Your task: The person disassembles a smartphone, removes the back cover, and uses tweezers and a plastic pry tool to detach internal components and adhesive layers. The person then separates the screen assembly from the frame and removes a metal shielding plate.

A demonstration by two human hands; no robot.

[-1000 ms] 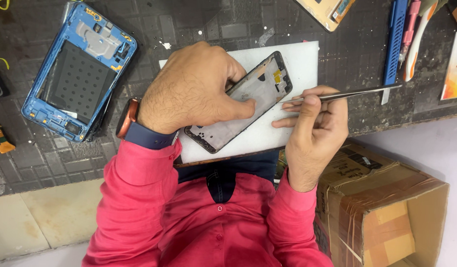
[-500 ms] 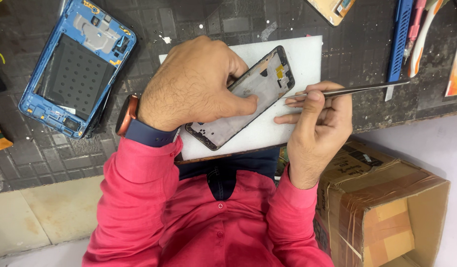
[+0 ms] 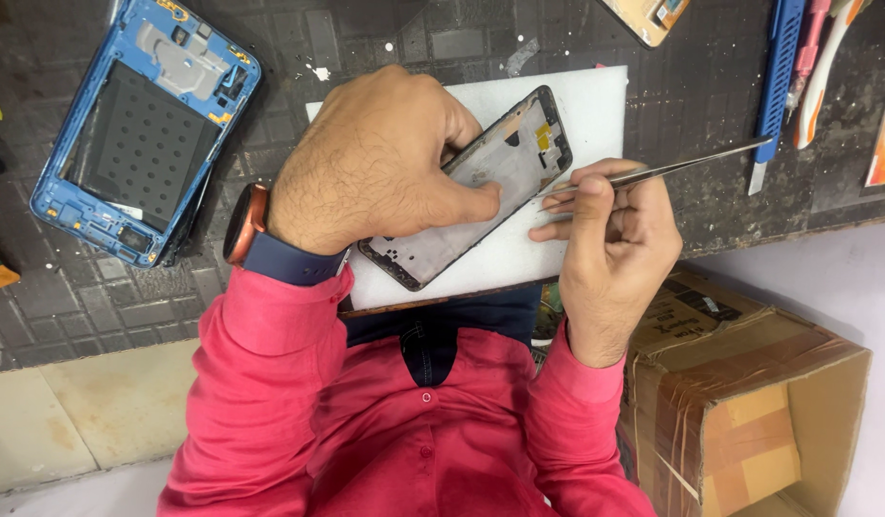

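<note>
My left hand (image 3: 375, 163) presses down on a black phone screen frame (image 3: 500, 163) that lies tilted on a white foam pad (image 3: 596, 105); its thumb rests on the frame's inner face. My right hand (image 3: 615, 239) grips metal tweezers (image 3: 672, 170), whose tips touch the frame's right edge. A watch with a blue strap sits on my left wrist.
A blue phone mid-frame (image 3: 141, 129) lies at the left of the dark bench mat. A blue utility knife (image 3: 776, 86) and other hand tools lie at the upper right. A taped cardboard box (image 3: 749, 402) stands below the bench edge on the right.
The view has shifted slightly. My left hand still holds the frame down, and the tweezers stay at its right edge with only small movement.
</note>
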